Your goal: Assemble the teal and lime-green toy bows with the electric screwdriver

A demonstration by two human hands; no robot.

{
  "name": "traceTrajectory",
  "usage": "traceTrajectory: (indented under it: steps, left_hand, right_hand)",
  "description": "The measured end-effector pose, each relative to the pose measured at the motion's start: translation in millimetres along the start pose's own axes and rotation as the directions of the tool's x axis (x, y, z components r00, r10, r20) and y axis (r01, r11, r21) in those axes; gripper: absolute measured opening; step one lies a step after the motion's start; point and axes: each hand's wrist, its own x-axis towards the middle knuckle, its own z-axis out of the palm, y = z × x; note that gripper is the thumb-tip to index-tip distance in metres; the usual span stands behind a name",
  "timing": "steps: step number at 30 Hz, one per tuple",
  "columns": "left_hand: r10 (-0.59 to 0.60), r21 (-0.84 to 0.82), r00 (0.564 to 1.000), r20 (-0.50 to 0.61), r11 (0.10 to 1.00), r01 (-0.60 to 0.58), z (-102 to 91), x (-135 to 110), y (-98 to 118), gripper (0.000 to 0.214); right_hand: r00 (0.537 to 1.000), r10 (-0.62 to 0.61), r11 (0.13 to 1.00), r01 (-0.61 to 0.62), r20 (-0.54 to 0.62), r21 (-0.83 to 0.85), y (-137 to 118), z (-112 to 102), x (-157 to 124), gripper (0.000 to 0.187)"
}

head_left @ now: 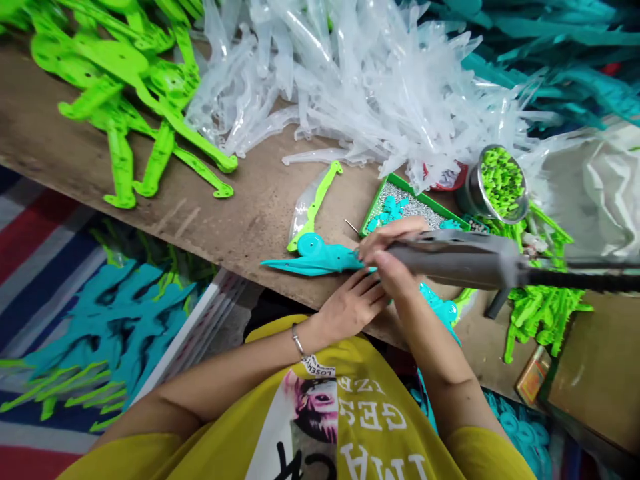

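My right hand (395, 250) is wrapped around the front end of a grey electric screwdriver (453, 259), which lies nearly level with its cord trailing to the right. The tool's tip is hidden by my fingers. Just below it, my left hand (353, 303) closes on the right end of a teal plastic handle piece (320, 260) with a pointed left end. From its round lobe a lime-green strip with a clear blade (313, 207) sticks up at an angle. Another teal piece (437, 303) lies partly hidden under my right forearm.
A green tray (369, 217) holds small screws and teal bits. Beside it stands a metal cup (473, 190) of small green parts. Heaps of clear blades (360, 80), green strips (120, 67) and teal pieces (565, 47) line the back. Finished-looking teal pieces (125, 313) lie below left.
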Motion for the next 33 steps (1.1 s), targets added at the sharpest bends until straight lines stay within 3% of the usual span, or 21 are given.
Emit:
traceTrajectory:
  steps: [3, 5, 8, 21, 26, 29, 33]
  left_hand:
    - [0.008, 0.04, 0.999, 0.042, 0.999, -0.01, -1.9, -0.2, 0.4, 0.042]
    - [0.008, 0.06, 0.998, 0.065, 0.998, -0.012, -2.7, -0.8, 0.6, 0.045]
    - [0.013, 0.078, 0.998, 0.062, 0.997, -0.018, -2.5, -1.5, 0.6, 0.043]
    - [-0.001, 0.051, 0.998, 0.067, 0.999, -0.002, 1.0, -3.9, 0.6, 0.048]
    - [0.004, 0.064, 0.999, 0.048, 0.998, -0.007, -1.3, -1.5, 0.9, 0.043]
    - [0.01, 0.06, 0.999, 0.036, 0.998, -0.012, -2.2, 0.0, 0.8, 0.042]
    - [0.031, 0.013, 1.0, 0.002, 0.999, -0.031, 0.3, -0.9, -0.5, 0.035]
  right_hand:
    - [0.958, -0.182, 0.983, 0.184, -0.22, -0.013, -8.3, -24.0, 12.2, 0.025]
    - [0.912, -0.177, 0.984, 0.151, -0.371, -0.1, -8.1, -38.2, 17.8, 0.025]
    - [0.888, -0.13, 0.983, 0.056, -0.441, -0.177, -0.1, -50.4, 19.2, 0.03]
    - [0.914, -0.045, 0.985, -0.025, -0.404, -0.168, 16.6, -54.8, 17.7, 0.033]
    - [0.918, -0.051, 0.985, -0.019, -0.394, -0.174, 5.8, -54.9, 19.4, 0.026]
    - [0.935, -0.059, 0.995, 0.027, -0.35, -0.096, -13.6, -38.4, 19.5, 0.024]
    - [0.977, -0.071, 0.992, 0.09, -0.2, 0.088, -33.5, 7.8, 18.1, 0.014]
